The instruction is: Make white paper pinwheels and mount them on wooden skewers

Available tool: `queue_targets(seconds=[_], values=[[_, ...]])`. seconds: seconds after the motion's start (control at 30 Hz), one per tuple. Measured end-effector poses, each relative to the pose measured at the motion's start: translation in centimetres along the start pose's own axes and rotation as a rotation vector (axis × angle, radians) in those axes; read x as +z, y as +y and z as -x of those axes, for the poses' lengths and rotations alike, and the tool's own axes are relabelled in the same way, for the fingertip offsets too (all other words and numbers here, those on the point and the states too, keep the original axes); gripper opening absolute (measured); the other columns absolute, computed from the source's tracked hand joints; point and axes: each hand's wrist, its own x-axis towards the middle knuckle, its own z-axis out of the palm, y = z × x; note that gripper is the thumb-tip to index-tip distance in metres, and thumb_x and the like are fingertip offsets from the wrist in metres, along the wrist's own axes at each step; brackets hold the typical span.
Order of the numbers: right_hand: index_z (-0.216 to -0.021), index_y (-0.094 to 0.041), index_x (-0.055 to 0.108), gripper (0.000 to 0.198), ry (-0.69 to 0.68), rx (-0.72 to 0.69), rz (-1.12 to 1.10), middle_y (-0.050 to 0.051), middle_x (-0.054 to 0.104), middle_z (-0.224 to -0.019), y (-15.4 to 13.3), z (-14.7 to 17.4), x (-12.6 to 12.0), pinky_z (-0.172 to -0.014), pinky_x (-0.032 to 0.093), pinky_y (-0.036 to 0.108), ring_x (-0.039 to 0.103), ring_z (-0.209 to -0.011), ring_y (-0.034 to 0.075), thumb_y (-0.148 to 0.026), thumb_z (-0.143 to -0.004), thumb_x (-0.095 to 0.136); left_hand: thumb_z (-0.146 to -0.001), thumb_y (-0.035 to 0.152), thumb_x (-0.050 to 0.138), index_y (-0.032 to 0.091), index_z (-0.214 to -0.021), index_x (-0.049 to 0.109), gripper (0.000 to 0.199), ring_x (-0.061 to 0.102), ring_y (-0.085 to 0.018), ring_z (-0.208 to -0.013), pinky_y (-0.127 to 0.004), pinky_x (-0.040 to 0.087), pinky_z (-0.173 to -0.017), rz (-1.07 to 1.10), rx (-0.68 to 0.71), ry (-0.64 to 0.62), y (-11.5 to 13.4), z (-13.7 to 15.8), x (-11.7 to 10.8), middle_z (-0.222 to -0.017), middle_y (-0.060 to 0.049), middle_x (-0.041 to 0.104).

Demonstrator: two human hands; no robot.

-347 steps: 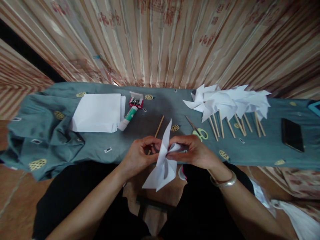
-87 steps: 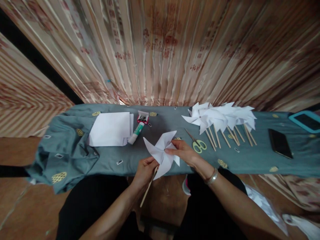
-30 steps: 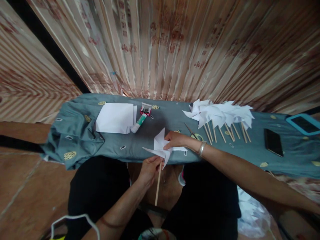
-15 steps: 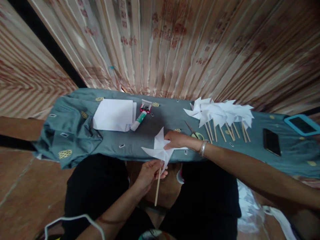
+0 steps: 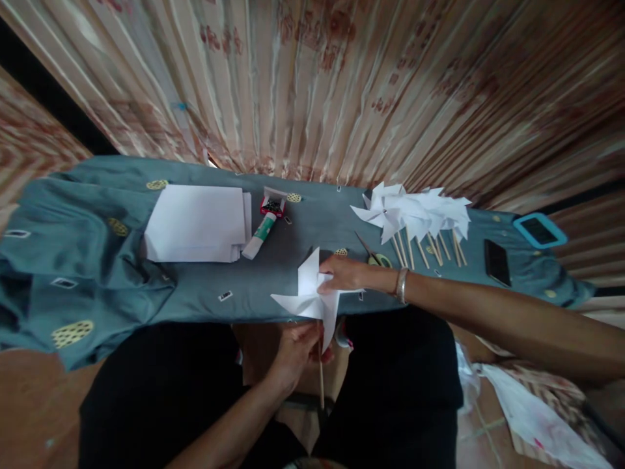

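Note:
A white paper pinwheel (image 5: 308, 286) on a thin wooden stick (image 5: 321, 384) is between my hands at the near edge of the cloth-covered surface. My left hand (image 5: 295, 355) is closed around the upper part of the stick, just under the blades. My right hand (image 5: 342, 273) reaches in from the right and grips the pinwheel at its middle, with fingertips partly hidden by the paper. Behind my right hand lie scissors (image 5: 378, 259) with green handles.
Several finished pinwheels (image 5: 415, 212) lie overlapping at the back right. A stack of white paper (image 5: 198, 221), a glue stick (image 5: 260, 236) and a small red box of pins (image 5: 272, 203) are on the left. A black phone (image 5: 497, 262) and a blue-framed device (image 5: 540, 230) lie far right.
The camera view has shifted and tilted slightly. The pinwheel's stick has turned from slanting to nearly upright in my left hand; my right hand keeps its hold on the pinwheel's middle.

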Motion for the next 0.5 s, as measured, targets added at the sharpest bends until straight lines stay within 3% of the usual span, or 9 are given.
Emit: queue_targets(seconds=[0.17,0.5], values=[[-0.074,-0.014,0.069,0.005,0.008,-0.017,-0.05,-0.002,0.061,-0.066,0.52,-0.06,0.62,-0.055,0.037,0.018,0.055,-0.064,0.011,-0.018,-0.073,0.068,-0.046,0.066,0.081,0.013,-0.055,0.064,0.055,0.054,-0.01,-0.041,-0.022,0.044,-0.046,-0.013,-0.024,-0.032,0.28,-0.14,0.01,-0.047,0.0,0.059],[-0.079,-0.014,0.071,0.01,0.013,-0.007,-0.05,0.0,0.068,-0.071,0.61,0.09,0.71,-0.058,0.04,0.019,0.06,-0.069,0.013,-0.022,-0.074,0.068,-0.042,0.066,0.082,0.014,-0.058,0.067,0.057,0.058,-0.013,-0.043,-0.025,0.049,-0.049,0.016,-0.047,0.017,0.11,-0.24,0.03,-0.049,-0.001,0.063]])
